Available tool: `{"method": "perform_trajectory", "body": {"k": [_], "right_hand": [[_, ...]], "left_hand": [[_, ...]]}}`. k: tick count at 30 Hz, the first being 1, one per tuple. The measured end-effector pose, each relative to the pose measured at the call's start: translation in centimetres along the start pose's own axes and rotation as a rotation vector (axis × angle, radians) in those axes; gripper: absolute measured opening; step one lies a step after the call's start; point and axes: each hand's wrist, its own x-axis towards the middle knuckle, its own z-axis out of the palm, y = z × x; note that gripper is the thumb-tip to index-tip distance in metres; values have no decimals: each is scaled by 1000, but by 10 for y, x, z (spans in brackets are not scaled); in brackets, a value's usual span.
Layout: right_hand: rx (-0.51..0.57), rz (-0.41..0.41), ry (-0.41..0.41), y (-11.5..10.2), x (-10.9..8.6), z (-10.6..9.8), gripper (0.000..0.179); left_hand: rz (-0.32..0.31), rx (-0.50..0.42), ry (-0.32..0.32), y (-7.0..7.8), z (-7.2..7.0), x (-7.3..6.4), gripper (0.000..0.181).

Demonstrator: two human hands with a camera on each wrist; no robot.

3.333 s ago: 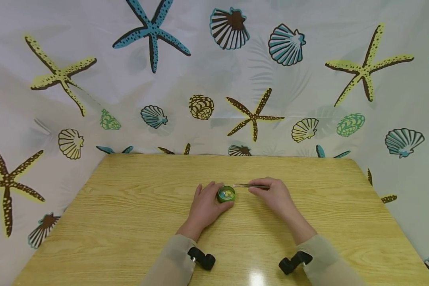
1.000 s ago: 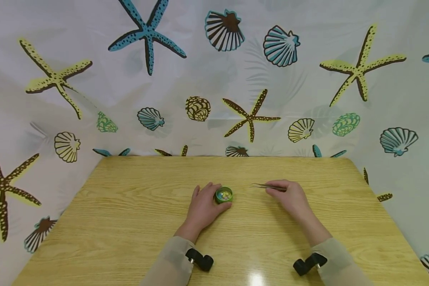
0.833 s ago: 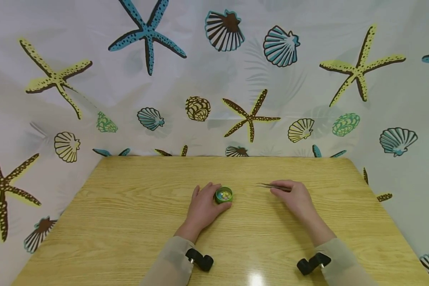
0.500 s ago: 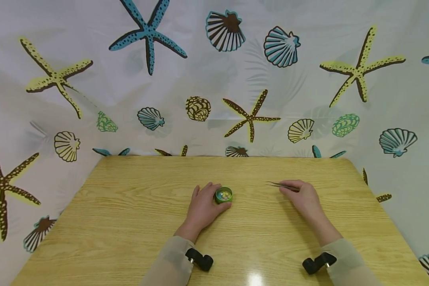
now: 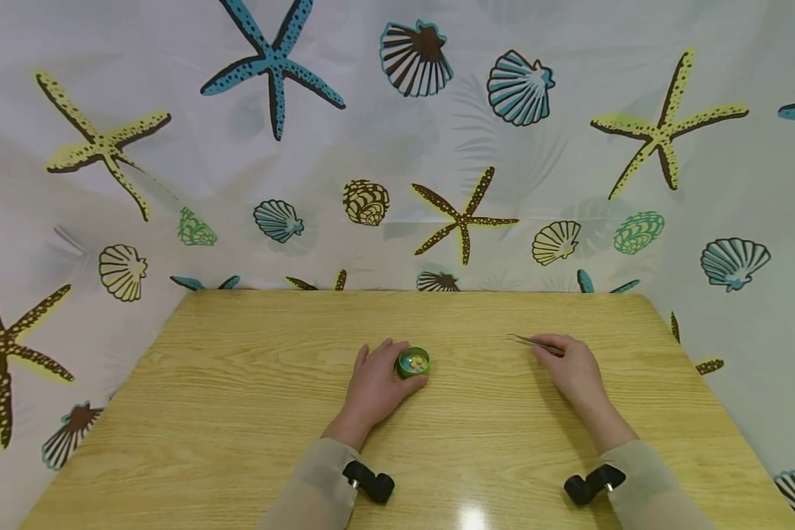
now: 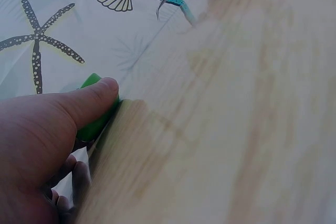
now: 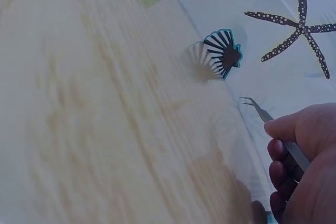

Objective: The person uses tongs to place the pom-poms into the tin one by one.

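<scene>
My left hand (image 5: 374,386) holds a small round green tin (image 5: 414,376) on the table, its thumb on the near side and its fingers round the far side. Several little yellow and pinkish pieces (image 5: 417,362) lie inside the tin. Off to the right, my right hand (image 5: 575,368) pinches bent-tip metal tweezers (image 5: 530,341) that point left toward the tin, well apart from it. In the right wrist view the tweezers (image 7: 261,113) have their tips slightly apart with nothing between them. Only the green side of the tin (image 6: 97,123) shows in the left wrist view.
Both hands are over a light wood table (image 5: 252,397). A white cloth (image 5: 324,162) printed with starfish and shells hangs behind it and along both sides. Black camera mounts (image 5: 371,482) sit on both sleeves.
At first the tweezers held a tiny pale piece beside the tin's rim; now their tips are bare. My right hand has moved right, away from the tin. My left hand keeps its hold.
</scene>
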Motion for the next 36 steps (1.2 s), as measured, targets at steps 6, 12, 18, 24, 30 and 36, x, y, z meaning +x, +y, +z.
{"method": "perform_trajectory", "body": {"k": [6, 12, 18, 24, 30, 36], "right_hand": [[-19, 14, -6, 4, 1, 0, 36], [-68, 9, 0, 7, 0, 2, 36], [-118, -18, 37, 9, 2, 5, 32], [-180, -53, 75, 11, 5, 8, 26], [-236, -58, 93, 9, 4, 9, 21], [-252, -64, 98, 6, 5, 9, 19]], "left_hand": [[-3, -3, -4, 1, 0, 0, 72], [-6, 4, -8, 1, 0, 0, 72], [-5, 2, -8, 0, 0, 0, 72], [2, 7, -4, 0, 0, 0, 72], [7, 1, -2, 0, 1, 0, 72], [5, -4, -1, 0, 1, 0, 71]]}}
